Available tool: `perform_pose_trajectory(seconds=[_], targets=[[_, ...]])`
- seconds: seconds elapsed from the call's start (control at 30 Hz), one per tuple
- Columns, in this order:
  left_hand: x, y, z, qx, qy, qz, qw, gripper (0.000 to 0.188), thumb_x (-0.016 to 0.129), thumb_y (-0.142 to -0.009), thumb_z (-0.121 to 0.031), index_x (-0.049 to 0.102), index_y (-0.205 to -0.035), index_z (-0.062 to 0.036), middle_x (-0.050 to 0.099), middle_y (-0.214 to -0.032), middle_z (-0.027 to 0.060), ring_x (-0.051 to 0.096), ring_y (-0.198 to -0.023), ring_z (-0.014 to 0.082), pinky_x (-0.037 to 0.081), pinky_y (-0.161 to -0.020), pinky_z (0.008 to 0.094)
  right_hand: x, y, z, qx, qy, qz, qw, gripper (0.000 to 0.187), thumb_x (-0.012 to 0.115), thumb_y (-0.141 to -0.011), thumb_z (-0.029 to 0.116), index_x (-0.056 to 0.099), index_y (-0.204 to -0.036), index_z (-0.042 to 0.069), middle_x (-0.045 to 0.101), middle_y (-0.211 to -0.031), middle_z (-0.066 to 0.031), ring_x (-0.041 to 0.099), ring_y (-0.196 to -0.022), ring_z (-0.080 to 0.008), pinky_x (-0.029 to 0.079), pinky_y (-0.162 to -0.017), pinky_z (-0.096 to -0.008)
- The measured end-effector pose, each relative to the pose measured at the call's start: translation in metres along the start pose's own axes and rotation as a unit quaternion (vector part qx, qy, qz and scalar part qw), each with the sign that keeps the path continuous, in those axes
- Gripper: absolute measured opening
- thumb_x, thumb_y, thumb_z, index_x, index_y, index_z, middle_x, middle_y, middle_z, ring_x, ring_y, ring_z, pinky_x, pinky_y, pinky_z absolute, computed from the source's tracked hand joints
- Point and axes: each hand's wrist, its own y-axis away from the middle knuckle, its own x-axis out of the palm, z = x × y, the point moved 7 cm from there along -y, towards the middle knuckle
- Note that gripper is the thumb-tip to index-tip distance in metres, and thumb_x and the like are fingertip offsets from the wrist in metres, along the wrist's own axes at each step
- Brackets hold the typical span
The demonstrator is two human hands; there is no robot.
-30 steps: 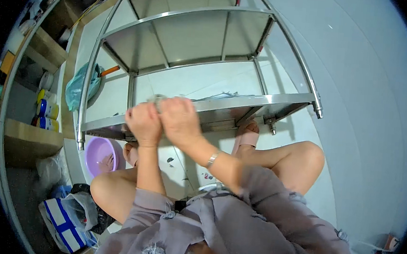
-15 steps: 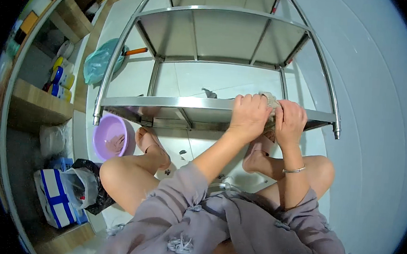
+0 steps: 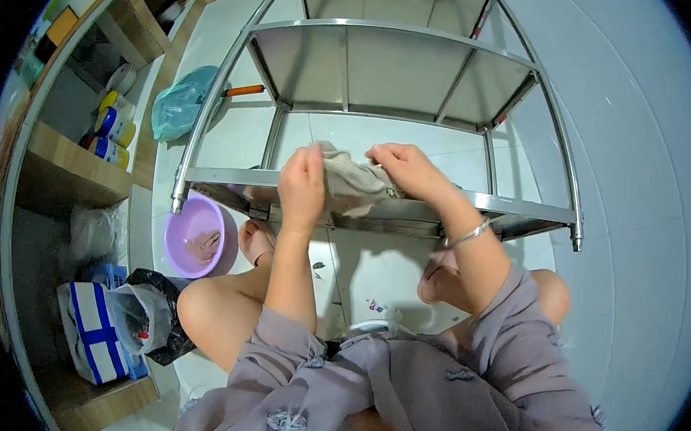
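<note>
A greyish-beige cleaning cloth (image 3: 356, 183) hangs stretched between my two hands, in front of the nearest bar of a stainless steel rack (image 3: 236, 177). My left hand (image 3: 303, 182) grips the cloth's left end, fingers closed and thumb up. The upper right part is pinched by my right hand (image 3: 407, 170), with a silver bangle on that wrist. Whether the cloth touches the steel bar behind it I cannot tell. The rack lies tipped, its tube legs pointing toward me on both sides, with flat shelves between them.
On the floor at left stands a purple basin (image 3: 192, 237) with a pinkish cloth (image 3: 204, 245) inside. A teal plastic bag (image 3: 181, 104) sits beside the rack, near an orange handle (image 3: 244, 91). Left are open cabinets, a lined bin (image 3: 140, 317) and a blue-white box (image 3: 95, 330). A pale wall rises right.
Both hands have moved left from the right part of the front bar. They have drawn apart, and the bunched cloth is now spread between them. The view has shifted slightly.
</note>
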Motion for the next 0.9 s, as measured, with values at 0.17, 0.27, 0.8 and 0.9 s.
perform_pose_trajectory(seconds=[0.17, 0.27, 0.8, 0.9], targets=[[0.004, -0.027, -0.005, -0.312, 0.406, 0.038, 0.858, 0.036, 0.049, -0.086, -0.034, 0.055, -0.069, -0.0032, 0.054, -0.065, 0.0011, 0.05, -0.058, 0.0109, 0.041, -0.053, 0.0248, 0.01, -0.001, -0.03, 0.293, 0.074, 0.3, 0.905, 0.034, 0.051, -0.08, 0.035, 0.061, -0.097, 0.007, 0.059, -0.089, -0.002, 0.05, -0.078, -0.0119, 0.042, -0.067, -0.0276], [0.029, -0.043, -0.007, -0.356, 0.417, 0.107, 0.829, 0.028, 0.057, -0.081, -0.028, 0.057, -0.071, -0.0027, 0.054, -0.065, 0.0027, 0.051, -0.056, 0.0112, 0.04, -0.052, 0.0246, 0.006, -0.004, -0.046, 0.344, 0.125, 0.388, 0.846, 0.036, 0.054, -0.078, 0.042, 0.06, -0.101, 0.014, 0.058, -0.091, 0.0005, 0.049, -0.081, -0.011, 0.04, -0.071, -0.0301], [0.13, -0.016, 0.014, -0.076, -0.199, 0.701, 0.681, 0.038, 0.065, -0.065, -0.026, 0.062, -0.094, -0.0014, 0.064, -0.082, 0.0127, 0.059, -0.074, 0.0204, 0.046, -0.068, 0.0302, 0.006, -0.014, -0.059, 0.072, 0.16, 0.355, 0.918, 0.023, 0.049, -0.083, 0.023, 0.052, -0.087, 0.002, 0.057, -0.076, -0.0121, 0.051, -0.07, -0.0216, 0.041, -0.067, -0.0325], [0.137, -0.01, 0.024, -0.066, -0.238, 0.718, 0.651, 0.027, 0.063, -0.064, -0.022, 0.065, -0.086, -0.0048, 0.063, -0.078, 0.0131, 0.059, -0.07, 0.0224, 0.046, -0.066, 0.0321, 0.001, -0.023, -0.054, 0.022, 0.182, 0.284, 0.941, 0.024, 0.048, -0.084, 0.023, 0.053, -0.088, 0.0, 0.057, -0.076, -0.0123, 0.051, -0.069, -0.0225, 0.042, -0.066, -0.0329]])
